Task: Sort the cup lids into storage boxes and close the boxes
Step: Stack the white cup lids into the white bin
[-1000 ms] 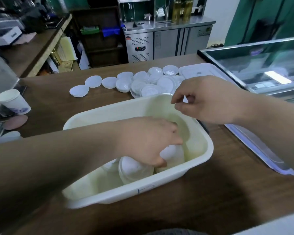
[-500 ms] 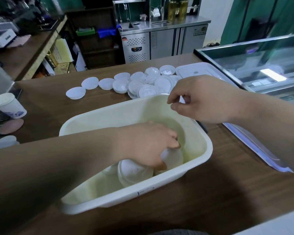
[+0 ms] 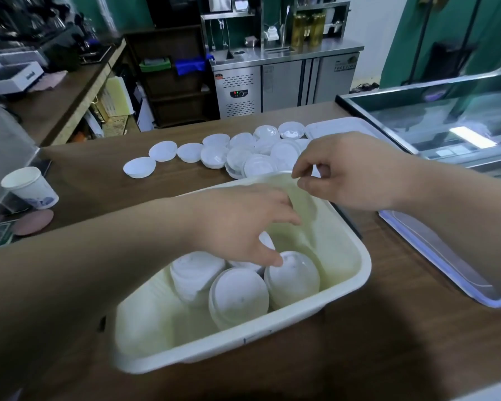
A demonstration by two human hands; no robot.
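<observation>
1. Since a second ago, our left hand (image 3: pixel 243 221) is up off the lids: its fingers are spread and slack, and only the thumb tip (image 3: pixel 276 260) touches the rightmost stack (image 3: pixel 294 280).
2. Our right hand (image 3: pixel 350 172) hovers over the far rim, fingers curled in, holding nothing we can see.
3. One cream storage box (image 3: pixel 214 347) holds three lid stacks (image 3: pixel 237 296) that we can count.
4. Beyond it, loose lids (image 3: pixel 162 151) overlap on the counter (image 3: pixel 84 180), roughly a dozen.
5. One paper cup (image 3: pixel 31 188) stands left, and one box lid (image 3: pixel 434 253) lies right.

left hand (image 3: pixel 243 224): fingers spread, reaching down | right hand (image 3: pixel 347 172): fingers curled
</observation>
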